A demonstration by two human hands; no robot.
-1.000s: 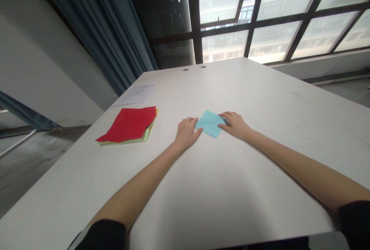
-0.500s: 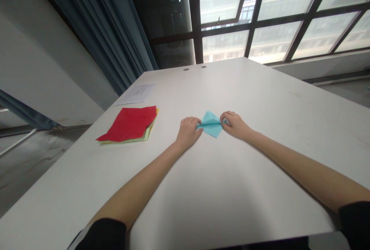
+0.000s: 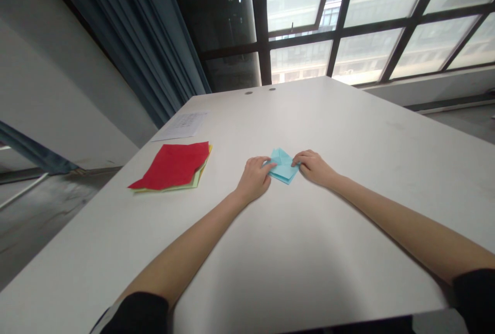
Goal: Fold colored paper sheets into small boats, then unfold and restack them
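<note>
A small folded sheet of light blue paper (image 3: 284, 169) lies on the white table between my two hands, with creases and layered edges showing. My left hand (image 3: 254, 177) grips its left corner, the thumb on top and the fingers behind. At the opposite corner, my right hand (image 3: 314, 167) has its fingertips closed on the paper's right edge. Fingers cover both side corners, so those folds are hidden.
Left of my hands lies a stack of coloured paper, a red sheet (image 3: 174, 165) on top with green and yellow edges beneath. Farther back is a printed white sheet (image 3: 181, 126). The white table (image 3: 294, 262) reaches toward the windows; a blue curtain (image 3: 154, 40) hangs at left.
The ridge that stood up across the blue paper has been folded down toward me and now lies flat. Both hands have shifted slightly, still at the same corners.
</note>
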